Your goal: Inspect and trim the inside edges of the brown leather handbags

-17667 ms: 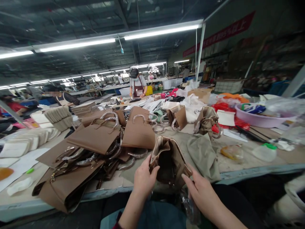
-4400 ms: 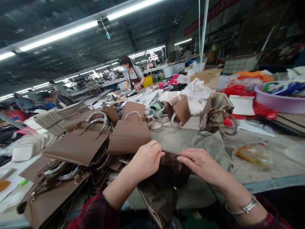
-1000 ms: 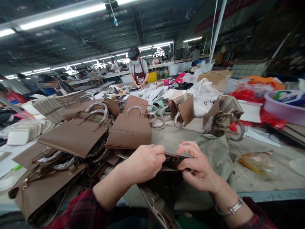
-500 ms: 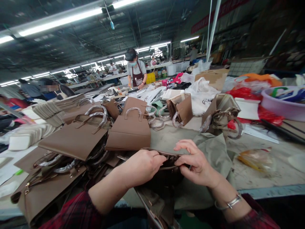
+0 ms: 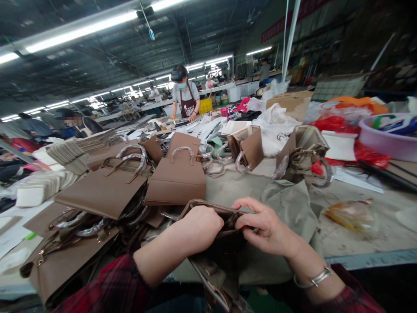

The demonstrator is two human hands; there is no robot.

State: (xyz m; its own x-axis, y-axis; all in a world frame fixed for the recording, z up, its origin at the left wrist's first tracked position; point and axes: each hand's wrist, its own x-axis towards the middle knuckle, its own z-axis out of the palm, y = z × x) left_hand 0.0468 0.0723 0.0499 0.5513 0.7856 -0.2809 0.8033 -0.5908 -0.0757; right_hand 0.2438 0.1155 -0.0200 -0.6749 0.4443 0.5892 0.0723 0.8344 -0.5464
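Observation:
A brown handbag (image 5: 213, 270) stands at the table's front edge, its mouth open and its inside dark. My left hand (image 5: 203, 226) is closed at the bag's mouth, with its fingertips tucked down inside and hidden. On the other side, my right hand (image 5: 265, 224) pinches the rim between thumb and fingers, with the index finger arched above. Just beyond lies another brown handbag (image 5: 177, 182) with plastic-wrapped handles. A grey-green cloth (image 5: 289, 204) spreads under and to the right of my hands.
Several brown handbags (image 5: 100, 187) are heaped at the left, near stacks of pale pieces (image 5: 44, 187). To the right lie a plastic bag with something yellow (image 5: 350, 213) and a lilac basin (image 5: 387, 139). A co-worker in an apron (image 5: 187, 102) stands across the table.
My left hand has turned and pushed its fingers deeper into the bag's mouth. More of the bag's rim shows on the left. My right hand has shifted slightly left.

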